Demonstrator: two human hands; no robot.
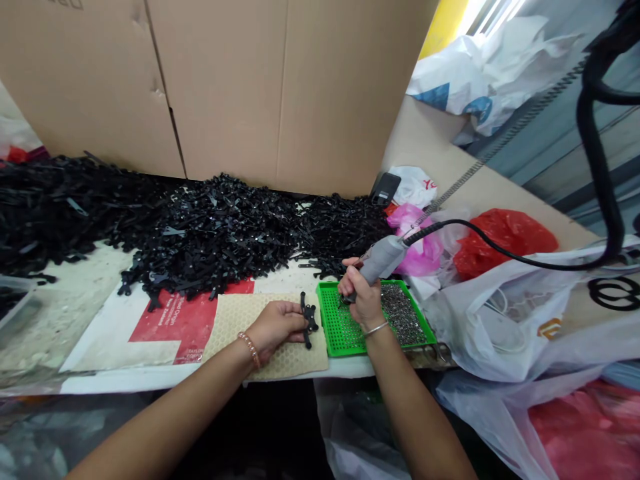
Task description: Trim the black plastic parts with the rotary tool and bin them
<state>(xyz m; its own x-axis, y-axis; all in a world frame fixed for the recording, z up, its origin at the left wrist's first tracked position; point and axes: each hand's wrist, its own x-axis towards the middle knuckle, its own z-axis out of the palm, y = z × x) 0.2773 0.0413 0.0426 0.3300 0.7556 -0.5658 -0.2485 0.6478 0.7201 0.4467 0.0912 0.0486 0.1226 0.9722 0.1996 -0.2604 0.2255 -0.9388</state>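
My left hand (279, 328) pinches a small black plastic part (310, 320) with several arms, over a beige textured mat (240, 340). To its right, my right hand (361, 293) is wrapped round a grey electric screwdriver (384, 259), which tilts down toward a green perforated tray (345, 343). Small metal screws (403, 313) lie heaped in the tray's right side. The screwdriver's tip is partly hidden by my fingers, so I cannot tell whether it touches a screw.
Heaps of black plastic parts (225, 233) spread along the back, before a large cardboard box (225, 87). A black cable (480, 243) and a coiled spring (500, 147) run from the screwdriver to the upper right. Plastic bags (505, 243) crowd the right side, and a dark phone-like object (385, 189) leans behind.
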